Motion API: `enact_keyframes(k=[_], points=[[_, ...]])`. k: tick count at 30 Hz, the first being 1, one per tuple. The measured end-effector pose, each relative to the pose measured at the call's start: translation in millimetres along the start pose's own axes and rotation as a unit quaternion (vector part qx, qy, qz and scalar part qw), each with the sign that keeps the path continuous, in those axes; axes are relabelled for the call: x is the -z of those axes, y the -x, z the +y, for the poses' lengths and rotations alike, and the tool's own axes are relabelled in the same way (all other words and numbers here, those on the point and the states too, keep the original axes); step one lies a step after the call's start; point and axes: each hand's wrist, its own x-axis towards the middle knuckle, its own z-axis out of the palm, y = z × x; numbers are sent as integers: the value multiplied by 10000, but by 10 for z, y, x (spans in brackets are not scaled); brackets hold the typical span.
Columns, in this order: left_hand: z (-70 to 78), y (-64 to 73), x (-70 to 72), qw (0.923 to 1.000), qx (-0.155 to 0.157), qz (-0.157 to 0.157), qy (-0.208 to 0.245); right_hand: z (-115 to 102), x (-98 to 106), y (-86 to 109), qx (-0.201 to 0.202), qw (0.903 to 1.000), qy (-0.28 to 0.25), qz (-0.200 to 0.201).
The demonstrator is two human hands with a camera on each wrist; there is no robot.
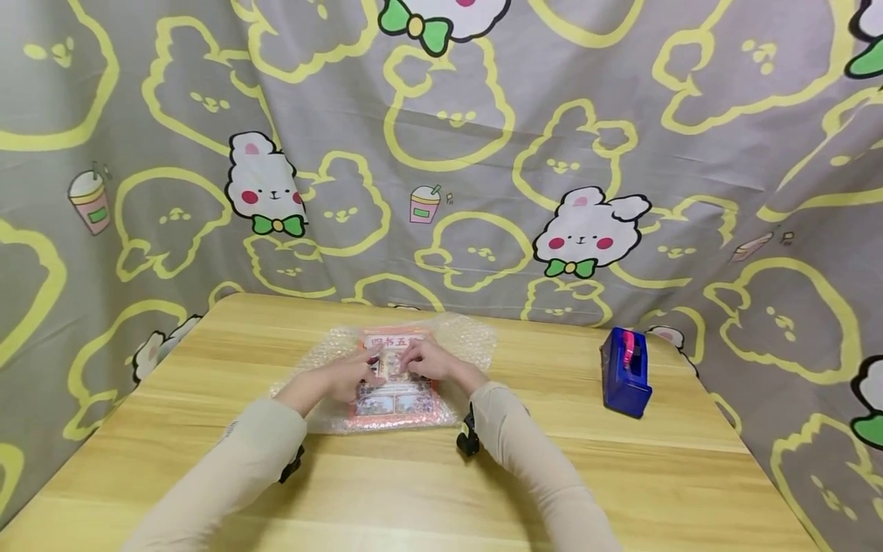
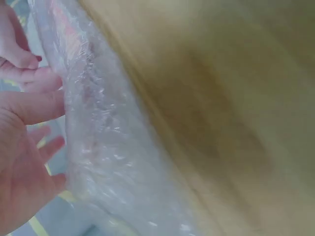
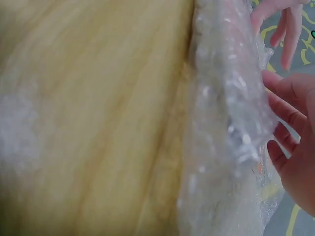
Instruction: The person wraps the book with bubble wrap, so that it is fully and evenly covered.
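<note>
A book (image 1: 393, 420) with an orange-pink cover and large characters lies on the table inside clear bubble wrap (image 1: 469, 337). My left hand (image 1: 350, 377) rests on the wrapped book from the left, and my right hand (image 1: 429, 360) touches it from the right, their fingertips close together over the cover. In the left wrist view, the left hand's extended fingers touch the bubble wrap (image 2: 108, 147). The right wrist view has the right hand (image 3: 298, 123) with loosely bent fingers against the wrap (image 3: 236, 108). The cover's middle is partly hidden by the hands.
A blue tape dispenser (image 1: 626, 391) with a pink-red tape roll (image 1: 628, 349) stands on the right side of the wooden table (image 1: 386, 498). Behind the table hangs a grey curtain (image 1: 483, 184) with yellow outlines and white rabbits. Small black devices are strapped at both wrists.
</note>
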Motion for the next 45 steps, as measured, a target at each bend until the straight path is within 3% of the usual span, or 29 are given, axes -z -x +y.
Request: enact_keyframes(k=[3, 6, 12, 14, 17, 19, 20, 21, 23, 26, 27, 28, 31, 34, 36, 39, 41, 43, 45], points=[[49, -44, 37, 9994, -208, -198, -205, -6, 9, 3, -129, 9998, 27, 155], [72, -79, 61, 9986, -229, -461, -127, -1, 17, 1, -321, 9987, -241, 305], [33, -85, 34, 9950, -193, -608, 764, 64, 23, -6, -439, 9896, -1223, 617], [2, -74, -3, 9931, -289, -556, 992, 131, -5, 1, -404, 9848, -1531, 719], [-44, -63, -57, 9906, -387, -437, 1237, 562, -176, -115, -222, 9734, -2091, 910], [-62, -59, -75, 9891, -399, -316, 1380, 834, -259, -188, -217, 9640, -2462, 976], [-67, -54, -78, 9875, -372, -295, 1502, 865, -259, -197, -438, 9574, -2672, 1003], [-73, -51, -79, 9860, -321, -275, 1613, 906, -257, -226, -700, 9436, -3094, 947], [-79, -41, -67, 9857, -224, -266, 1649, 643, -90, -117, -1327, 9199, -3577, 907], [-74, -22, -56, 9834, -64, -412, 1767, 329, 105, 28, -1794, 8851, -4204, 870], [-72, -17, -50, 9851, -54, -429, 1664, 294, 139, 56, -1747, 8789, -4354, 862], [-69, -11, -45, 9866, -73, -448, 1564, 244, 187, 86, -1691, 8822, -4315, 831], [-56, -5, -40, 9892, -102, -491, 1376, 192, 248, 89, -1717, 8735, -4492, 755], [-37, -10, -44, 9922, -114, -449, 1159, 181, 260, 86, -1812, 8717, -4470, 867], [-18, -15, -66, 9933, -92, -446, 1058, 280, 190, 59, -1975, 8656, -4465, 1109], [8, -16, -109, 9944, -157, -436, 954, 649, -12, -12, -2035, 8589, -4446, 1525], [16, -12, -131, 9944, -178, -431, 946, 999, -170, -69, -1729, 8639, -4433, 1651], [13, -1, -141, 9940, -159, -423, 992, 1173, -231, -99, -1627, 8714, -4322, 1655], [-1, 17, -141, 9940, -96, -427, 1001, 1102, -191, -58, -1631, 8810, -4165, 1540]])
